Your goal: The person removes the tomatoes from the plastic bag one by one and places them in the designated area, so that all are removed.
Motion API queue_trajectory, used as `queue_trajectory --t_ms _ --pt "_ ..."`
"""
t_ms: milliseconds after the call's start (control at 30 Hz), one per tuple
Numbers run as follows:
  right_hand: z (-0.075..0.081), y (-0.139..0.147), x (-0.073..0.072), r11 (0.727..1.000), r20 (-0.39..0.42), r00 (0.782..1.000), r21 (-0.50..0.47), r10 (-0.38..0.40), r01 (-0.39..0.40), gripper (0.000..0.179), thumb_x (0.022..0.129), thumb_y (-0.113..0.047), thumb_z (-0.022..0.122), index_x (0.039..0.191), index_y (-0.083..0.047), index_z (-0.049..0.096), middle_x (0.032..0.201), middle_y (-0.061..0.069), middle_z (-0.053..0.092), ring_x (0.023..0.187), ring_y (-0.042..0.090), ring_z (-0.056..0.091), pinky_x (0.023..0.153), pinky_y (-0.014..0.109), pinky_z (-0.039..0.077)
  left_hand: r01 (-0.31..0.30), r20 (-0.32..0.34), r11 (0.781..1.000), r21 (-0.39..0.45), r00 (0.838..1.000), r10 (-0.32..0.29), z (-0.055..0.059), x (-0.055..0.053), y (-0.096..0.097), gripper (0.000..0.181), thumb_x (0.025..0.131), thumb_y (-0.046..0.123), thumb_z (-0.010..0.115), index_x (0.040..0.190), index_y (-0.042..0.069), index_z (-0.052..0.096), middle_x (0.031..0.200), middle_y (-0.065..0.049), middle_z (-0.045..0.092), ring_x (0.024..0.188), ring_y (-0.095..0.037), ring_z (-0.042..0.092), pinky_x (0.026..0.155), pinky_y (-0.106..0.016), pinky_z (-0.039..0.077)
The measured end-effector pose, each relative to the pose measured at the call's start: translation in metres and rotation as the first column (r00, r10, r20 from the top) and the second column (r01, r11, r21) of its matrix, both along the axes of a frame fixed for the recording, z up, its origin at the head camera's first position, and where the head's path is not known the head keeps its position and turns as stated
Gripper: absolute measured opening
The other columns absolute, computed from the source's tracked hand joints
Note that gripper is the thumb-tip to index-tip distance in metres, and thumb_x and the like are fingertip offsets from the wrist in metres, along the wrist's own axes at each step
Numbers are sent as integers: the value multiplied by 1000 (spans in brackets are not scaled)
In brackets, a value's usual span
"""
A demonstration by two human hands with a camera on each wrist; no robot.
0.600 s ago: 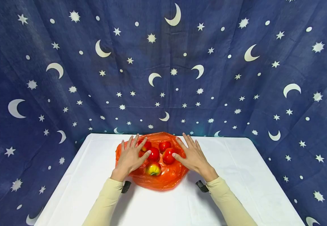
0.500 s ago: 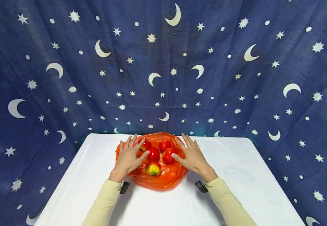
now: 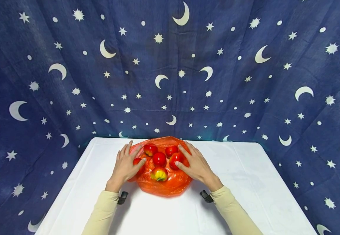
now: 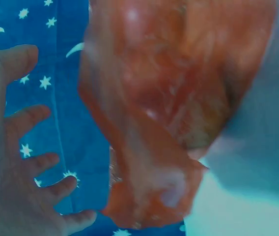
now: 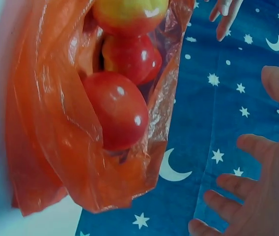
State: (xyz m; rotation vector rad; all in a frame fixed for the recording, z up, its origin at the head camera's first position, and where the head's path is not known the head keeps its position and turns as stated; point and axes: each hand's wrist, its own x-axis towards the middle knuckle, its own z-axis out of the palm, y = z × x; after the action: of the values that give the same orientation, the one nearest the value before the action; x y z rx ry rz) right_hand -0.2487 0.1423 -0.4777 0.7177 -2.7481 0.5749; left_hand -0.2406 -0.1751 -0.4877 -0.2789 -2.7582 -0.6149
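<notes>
**Apples (image 3: 159, 159) could roll out of the floppy bag (image 3: 164, 189)**

The left hand (image 3: 124, 168) and right hand (image 3: 197, 166) are both spread wide, holding nothing; the left wrist view is blurry, so I can't tell if a finger touches the bag; a bump or tug on its soft edge could send apples rolling onto the table (image 3: 164, 215). The bag lies on the table between the hands; its sides reach under the fingers, with an apple near each thumb.
</notes>
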Motion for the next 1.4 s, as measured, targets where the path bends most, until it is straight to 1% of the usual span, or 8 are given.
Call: queue_trajectory --t_ms 167,333,533,700,800,1033,1167,1400 --pt "-6 -6 3 999 19 1000 -31 7 -7 71 92 -59 52 152 -25 38 161 12 30 146 35 33 115 56 35 -16 15 999 48 1000 15 -7 1 -10 65 88 43 66 144 14 51 159 -21 24 142 -47 28 109 -66 34" --pt "-11 -11 6 998 32 999 -55 20 -19 70 91 -58 54 152 -26 39 159 10 33 144 34 37 110 58 40 -34 68 994 106 997 27 -12 1 -17 67 88 41 67 147 17 47 161 -22 19 141 -47 31 97 -68 44" --pt "-15 -15 10 998 74 997 -59 24 -19 71 91 -60 53 152 -28 38 160 6 32 145 32 36 105 61 44 -34 120 985 167 993 14 -19 2 -24 70 88 36 69 149 14 44 160 -28 15 136 -55 35 102 -69 40" --pt "-19 -19 11 996 60 997 -87 39 -34 70 91 -58 56 151 -27 40 159 5 34 144 32 38 104 62 44 -38 138 975 218 990 7 -21 0 -29 68 88 31 69 148 11 44 157 -34 16 128 -56 46 105 -66 39" --pt "-22 -22 10 995 43 998 -88 51 -47 68 91 -55 57 150 -26 41 158 4 36 142 31 41 105 61 43 -64 171 972 226 985 25 -21 -1 -32 67 88 30 69 148 12 44 155 -34 21 125 -56 49 105 -66 40" --pt "-26 -29 13 993 63 995 -102 73 -67 66 91 -58 55 149 -28 43 155 3 39 139 30 45 104 58 46 -87 244 970 226 969 31 -21 -3 -34 62 88 28 69 143 7 49 147 -32 39 133 -53 42 110 -65 34" --pt "-29 -33 13 989 79 992 -120 95 -85 67 92 -60 53 149 -28 42 154 2 40 137 30 47 103 57 47 -88 243 971 223 969 32 -22 -5 -34 63 86 26 71 141 2 51 141 -27 47 130 -48 45 110 -61 37" --pt "-36 -38 12 978 130 982 -172 138 -115 65 91 -53 58 148 -24 44 153 7 42 133 32 52 105 57 46 -75 227 962 262 974 14 -25 -10 -34 72 81 19 77 142 -5 46 137 -25 47 127 -45 48 112 -58 37"
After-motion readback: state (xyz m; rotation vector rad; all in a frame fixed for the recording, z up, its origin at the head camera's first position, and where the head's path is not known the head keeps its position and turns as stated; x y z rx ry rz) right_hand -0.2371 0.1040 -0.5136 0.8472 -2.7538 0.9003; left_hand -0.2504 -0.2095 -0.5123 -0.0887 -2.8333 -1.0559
